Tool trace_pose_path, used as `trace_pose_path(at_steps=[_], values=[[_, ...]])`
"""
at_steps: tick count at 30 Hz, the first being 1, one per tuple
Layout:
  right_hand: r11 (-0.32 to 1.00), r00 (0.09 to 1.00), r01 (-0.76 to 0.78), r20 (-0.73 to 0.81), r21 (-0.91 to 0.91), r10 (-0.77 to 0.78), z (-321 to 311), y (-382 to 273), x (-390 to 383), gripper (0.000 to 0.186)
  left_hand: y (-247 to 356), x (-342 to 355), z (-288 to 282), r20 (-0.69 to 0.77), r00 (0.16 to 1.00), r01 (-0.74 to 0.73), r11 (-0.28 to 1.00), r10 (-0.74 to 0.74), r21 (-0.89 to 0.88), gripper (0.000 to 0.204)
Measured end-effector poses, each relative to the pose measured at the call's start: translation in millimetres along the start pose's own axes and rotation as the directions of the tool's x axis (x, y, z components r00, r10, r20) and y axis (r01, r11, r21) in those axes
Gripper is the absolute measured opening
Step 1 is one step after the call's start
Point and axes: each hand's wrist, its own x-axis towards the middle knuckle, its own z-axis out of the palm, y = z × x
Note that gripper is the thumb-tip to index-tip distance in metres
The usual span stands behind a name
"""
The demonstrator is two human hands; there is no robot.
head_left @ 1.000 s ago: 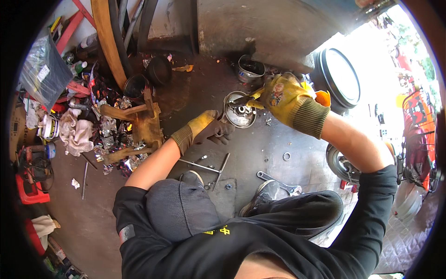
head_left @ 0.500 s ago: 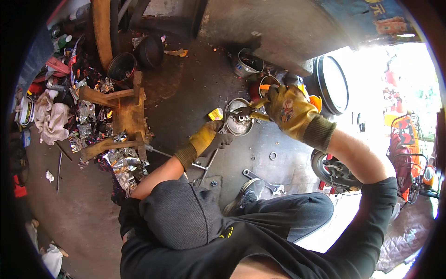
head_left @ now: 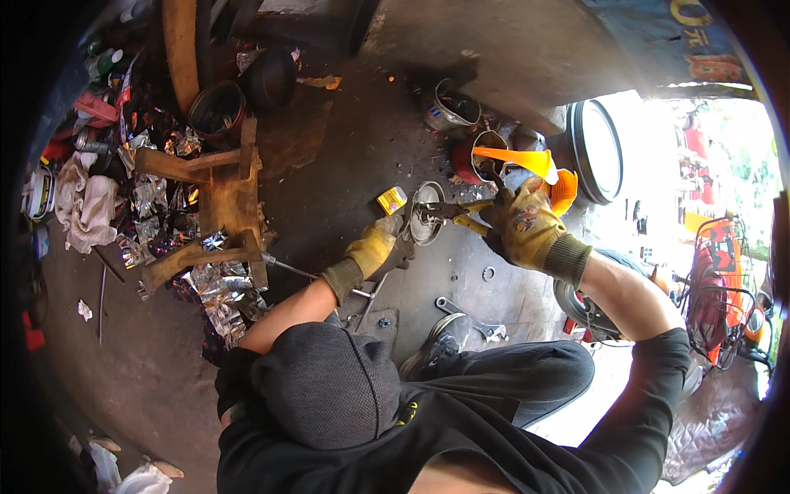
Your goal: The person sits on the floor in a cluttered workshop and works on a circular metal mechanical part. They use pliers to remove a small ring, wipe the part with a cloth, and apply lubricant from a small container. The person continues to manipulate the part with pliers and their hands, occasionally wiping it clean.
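In the head view, the left hand [head_left: 376, 245], in a yellow and dark glove, has its fingers curled on the near left edge of a round metal hub [head_left: 426, 216]. It looks like a grip to keep the hub from turning or sliding. The hub is in front of the person, between the two hands, and tipped so its round face looks thin. I cannot tell if its bottom edge touches the floor [head_left: 321, 206].

The right hand [head_left: 528, 226], gloved too, is closed around yellow-handled pliers [head_left: 469, 223]. It comes in from the right, maybe so the two arms don't bump. The nose of the pliers reaches the middle of the hub, but I cannot tell if it pinches anything there.

A small yellow box [head_left: 392, 200] sits just left of the hub. An orange funnel [head_left: 535, 162] lies with its thin end over a red can [head_left: 462, 165], maybe so drips fall inside. A wrench [head_left: 493, 332] and a metal ring [head_left: 489, 272] lie on the floor nearer the person, likely set down within easy reach. A wooden stool [head_left: 220, 193] is on its side at the left.
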Motion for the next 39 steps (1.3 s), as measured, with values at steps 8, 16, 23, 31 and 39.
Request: trace_pose_path(at_steps=[8, 16, 23, 31, 39], values=[[-0.123, 0.672, -0.723, 0.651, 0.680, -0.353, 10.2, -2.3, -11.1, 0.041, -45.6, 10.3, -10.8, -0.153, 0.866, -0.332, 0.776, 0.476, 0.536, 0.048], [0.930, 0.960, -0.207, 0.245, 0.303, 0.134, 43.0, -32.4, -17.1, 0.032, 16.4, -20.8, -3.3, -0.098, 0.995, 0.063, 0.578, 0.030, 0.814, 0.054], [-0.086, 0.693, -0.694, 0.630, 0.715, -0.349, 37.9, -11.9, -21.1, 0.035, -4.6, -34.0, -8.8, -0.073, 0.866, -0.240, 0.541, 0.494, 0.806, 0.060], [0.855, 0.955, -0.254, 0.259, 0.452, 0.146, 66.1, -44.4, -24.8, 0.034, -10.9, -15.1, -8.4, -0.063, 0.945, -0.145, 0.585, 0.320, 0.798, 0.059], [-0.418, 0.747, -0.652, 0.438, 0.633, -0.500, 59.5, -28.9, -47.0, 0.029, -41.3, -14.2, -7.8, 0.010, 0.775, -0.343, 0.408, 0.632, 0.846, 0.070]])
